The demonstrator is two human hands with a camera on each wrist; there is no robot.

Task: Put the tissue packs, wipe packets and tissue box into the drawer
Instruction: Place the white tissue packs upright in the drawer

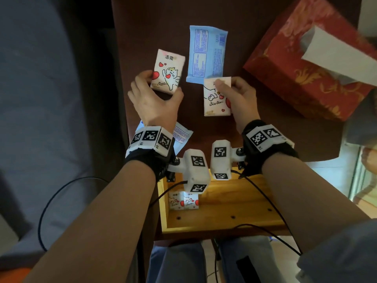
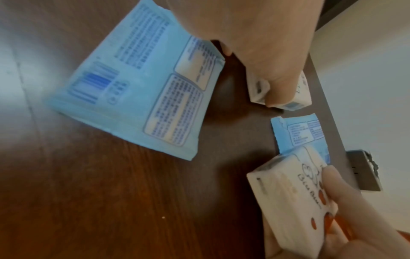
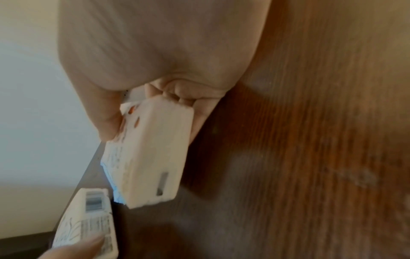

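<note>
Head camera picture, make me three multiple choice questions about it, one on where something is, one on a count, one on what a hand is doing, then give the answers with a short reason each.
1. Where is the red tissue box?
A. in the drawer
B. on the dark table, to the person's right
C. in the left hand

2. How many tissue packs already lie in the wooden drawer?
A. none
B. two
C. five

3. What is the right hand doing?
A. resting flat on the table
B. pulling a tissue from the box
C. holding a white tissue pack

Answers:
1 B, the box sits on the table at the right of the view.
2 B, two packs in the drawer lie side by side in its left part.
3 C, its thumb and fingers grip the Biu Biu pack, while the left hand grips the cat pack.
</note>
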